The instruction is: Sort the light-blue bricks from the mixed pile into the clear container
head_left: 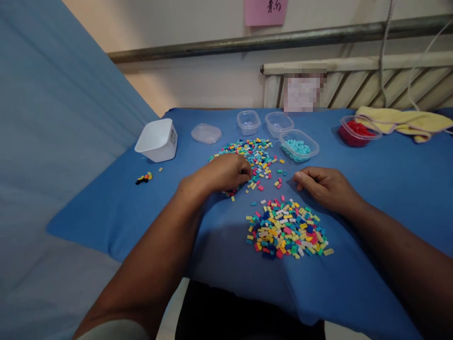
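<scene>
Left hand: fingers curled down at the far brick pile; whether they pinch a brick cannot be told. Right hand: loosely curled beyond the near brick pile; grip likewise unclear. Hazard: a careless sweep could mix these closely spaced piles. The table offers room rightward; its front edge lies below the near pile.

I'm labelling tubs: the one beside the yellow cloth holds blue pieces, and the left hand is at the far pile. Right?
The colour is wrong: the head view shows red pieces in that tub. The left hand is at the far pile.
</scene>
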Motion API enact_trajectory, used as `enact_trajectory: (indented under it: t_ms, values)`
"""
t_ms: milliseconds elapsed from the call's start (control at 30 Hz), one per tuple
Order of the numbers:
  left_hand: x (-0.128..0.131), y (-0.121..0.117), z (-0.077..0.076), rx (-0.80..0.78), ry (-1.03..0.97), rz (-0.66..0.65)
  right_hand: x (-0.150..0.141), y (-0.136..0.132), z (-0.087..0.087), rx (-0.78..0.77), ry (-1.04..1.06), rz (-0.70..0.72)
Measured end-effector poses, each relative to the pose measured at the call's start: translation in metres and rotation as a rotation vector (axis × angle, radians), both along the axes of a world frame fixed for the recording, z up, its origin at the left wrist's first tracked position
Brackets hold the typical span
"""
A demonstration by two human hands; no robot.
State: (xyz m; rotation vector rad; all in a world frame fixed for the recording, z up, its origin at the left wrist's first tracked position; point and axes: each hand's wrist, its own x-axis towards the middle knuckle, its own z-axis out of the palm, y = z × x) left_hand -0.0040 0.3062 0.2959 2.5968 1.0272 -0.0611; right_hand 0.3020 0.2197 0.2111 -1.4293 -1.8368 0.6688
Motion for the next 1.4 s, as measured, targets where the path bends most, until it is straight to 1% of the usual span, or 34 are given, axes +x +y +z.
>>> enact_trajectory:
  t_ms: [100, 233, 367, 433, 567, 633, 667, 700, 767, 833, 867, 967, 1100, 1200, 1300, 1400]
  values:
    - [0.009, -0.007, -0.004, 0.063, 0.101, -0.026, 0.0, -0.002, 0.001, -0.016, -0.016, -0.004]
    - [0.01, -0.01, -0.005, 0.123, 0.155, -0.032, 0.0, -0.003, 0.002, -0.019, -0.022, 0.001]
    - [0.009, -0.013, -0.008, 0.136, 0.198, -0.02, -0.001, -0.004, 0.002, -0.016, -0.034, -0.006]
    - [0.01, -0.016, -0.007, 0.132, 0.212, -0.01, -0.001, -0.004, 0.002, -0.014, -0.042, -0.009]
    - [0.01, -0.014, -0.001, 0.149, 0.158, 0.045, 0.0, -0.003, 0.001, -0.029, -0.023, -0.003]
    - [0.008, -0.005, -0.001, 0.17, 0.091, 0.086, 0.0, -0.002, 0.0, -0.031, -0.012, 0.005]
    - [0.007, 0.001, -0.001, 0.184, 0.047, 0.086, 0.0, -0.002, 0.0, -0.025, -0.009, 0.006]
    - [0.008, 0.007, -0.003, 0.199, 0.0, 0.054, 0.0, -0.001, 0.0, -0.017, -0.006, 0.006]
    - [0.012, 0.019, -0.006, 0.227, -0.051, -0.069, 0.001, -0.001, 0.0, 0.0, 0.004, 0.007]
    - [0.02, 0.027, -0.009, 0.237, -0.004, -0.163, 0.001, 0.0, 0.001, 0.007, 0.017, 0.007]
    - [0.025, 0.029, -0.01, 0.232, 0.047, -0.176, 0.001, 0.0, 0.001, 0.006, 0.023, 0.008]
    - [0.037, 0.029, -0.008, 0.208, 0.166, -0.142, 0.001, 0.001, 0.0, 0.009, 0.034, 0.009]
    - [0.042, 0.021, -0.001, 0.219, 0.248, -0.128, 0.001, 0.003, -0.003, 0.021, 0.041, 0.015]
    - [0.042, 0.017, 0.001, 0.232, 0.277, -0.132, 0.002, 0.003, -0.005, 0.018, 0.03, 0.011]
    - [0.043, 0.017, -0.001, 0.209, 0.287, -0.124, 0.002, 0.004, -0.006, 0.012, 0.026, 0.008]
    - [0.047, 0.019, -0.002, 0.178, 0.313, -0.148, 0.002, 0.004, -0.006, 0.012, 0.033, 0.01]
